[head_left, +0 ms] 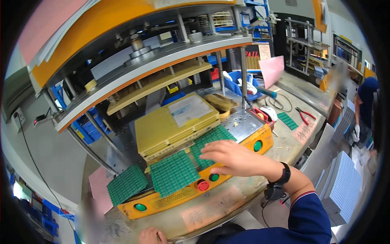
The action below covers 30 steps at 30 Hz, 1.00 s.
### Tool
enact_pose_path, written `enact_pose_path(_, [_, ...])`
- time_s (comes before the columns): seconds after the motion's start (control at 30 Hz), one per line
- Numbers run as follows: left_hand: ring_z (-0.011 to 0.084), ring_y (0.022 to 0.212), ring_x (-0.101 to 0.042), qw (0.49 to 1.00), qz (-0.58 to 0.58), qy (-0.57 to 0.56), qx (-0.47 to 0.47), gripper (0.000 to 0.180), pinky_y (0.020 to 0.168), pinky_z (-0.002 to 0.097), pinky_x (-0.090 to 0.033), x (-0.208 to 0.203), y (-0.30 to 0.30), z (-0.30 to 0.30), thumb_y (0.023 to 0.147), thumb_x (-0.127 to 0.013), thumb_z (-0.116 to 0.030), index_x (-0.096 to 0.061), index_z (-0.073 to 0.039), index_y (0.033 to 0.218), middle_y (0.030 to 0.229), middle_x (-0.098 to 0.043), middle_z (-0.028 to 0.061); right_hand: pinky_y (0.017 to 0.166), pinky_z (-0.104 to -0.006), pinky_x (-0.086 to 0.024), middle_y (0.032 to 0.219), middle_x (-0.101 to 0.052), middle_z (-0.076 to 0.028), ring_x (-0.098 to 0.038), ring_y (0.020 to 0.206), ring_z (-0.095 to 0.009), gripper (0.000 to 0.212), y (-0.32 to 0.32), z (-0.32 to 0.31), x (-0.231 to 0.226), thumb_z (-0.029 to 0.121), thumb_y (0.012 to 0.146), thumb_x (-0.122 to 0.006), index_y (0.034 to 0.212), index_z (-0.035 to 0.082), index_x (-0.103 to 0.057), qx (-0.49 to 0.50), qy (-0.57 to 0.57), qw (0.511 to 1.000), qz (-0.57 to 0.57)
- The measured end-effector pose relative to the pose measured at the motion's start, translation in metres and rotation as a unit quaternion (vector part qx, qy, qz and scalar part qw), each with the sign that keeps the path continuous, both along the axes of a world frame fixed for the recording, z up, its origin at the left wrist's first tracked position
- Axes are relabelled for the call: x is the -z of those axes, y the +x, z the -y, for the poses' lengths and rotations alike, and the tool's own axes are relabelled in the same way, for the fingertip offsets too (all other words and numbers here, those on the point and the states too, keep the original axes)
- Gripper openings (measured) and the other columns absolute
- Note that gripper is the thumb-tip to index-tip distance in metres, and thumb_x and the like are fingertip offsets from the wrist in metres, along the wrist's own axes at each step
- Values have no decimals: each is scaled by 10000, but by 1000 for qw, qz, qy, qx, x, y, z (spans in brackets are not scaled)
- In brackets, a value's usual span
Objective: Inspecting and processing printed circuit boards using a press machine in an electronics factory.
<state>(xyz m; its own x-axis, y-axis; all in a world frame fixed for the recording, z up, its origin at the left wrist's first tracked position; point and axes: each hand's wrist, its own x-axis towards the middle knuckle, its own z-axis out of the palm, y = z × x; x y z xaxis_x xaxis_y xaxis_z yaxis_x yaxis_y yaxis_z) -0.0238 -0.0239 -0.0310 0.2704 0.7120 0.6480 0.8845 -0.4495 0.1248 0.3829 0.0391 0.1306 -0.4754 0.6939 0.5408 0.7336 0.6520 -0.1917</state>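
Single head-worn fisheye view, looking down and forward from above the bench (pixel 282 136), right hand (pixel 229 156) near, press (pixel 162 57) just beyond, co-worker (pixel 368 91) farther off at right

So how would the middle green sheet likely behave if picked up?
The middle green sheet is probably light, since it looks thin. It may be fairly stiff, as its front edge reaches over the yellow control panel with little visible sag. Being flat, it seems unlikely to roll.

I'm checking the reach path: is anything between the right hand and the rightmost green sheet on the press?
Nothing visible: the right hand overlaps the rightmost green sheet in view, though contact is unclear. The yellow plate stack lies beyond, not between.
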Motion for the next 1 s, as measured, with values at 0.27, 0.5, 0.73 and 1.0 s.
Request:
enact_pose_path(0.27, [318,902,-587,1000,-9,-10,-12,141,775,433,-454,-5,3,5,872,-611,-218,-647,-85,905,939,-647,106,1043,-460,-368,1413,-445,-149,-437,1284,-345,847,49,-53,18,552,688,-767,1365,136,-474,115,-191,965,135])
enact_pose_path(0.5, [311,936,-595,999,-25,18,-39,134,791,426,-452,2,2,5,871,-621,-213,-656,-93,920,969,-658,91,1026,-482,-372,1419,-429,-123,-422,1287,-327,876,51,-38,23,506,634,-805,1362,156,-465,97,-191,962,168])
enact_pose_path(0.73, [311,940,-602,1000,0,23,-12,116,792,424,-458,2,4,3,857,-640,-188,-661,-93,921,975,-666,88,1082,-501,-303,1416,-398,-162,-378,1313,-355,999,63,-63,23,570,625,-799,1434,165,-376,112,-177,962,177])
enact_pose_path(1.0, [309,899,-615,1000,6,14,-11,90,781,411,-472,-4,2,5,851,-645,-165,-657,-88,896,965,-671,85,1111,-493,-273,1455,-347,-178,-317,1365,-378,1068,60,-64,11,562,603,-813,1469,177,-319,96,-236,946,200])
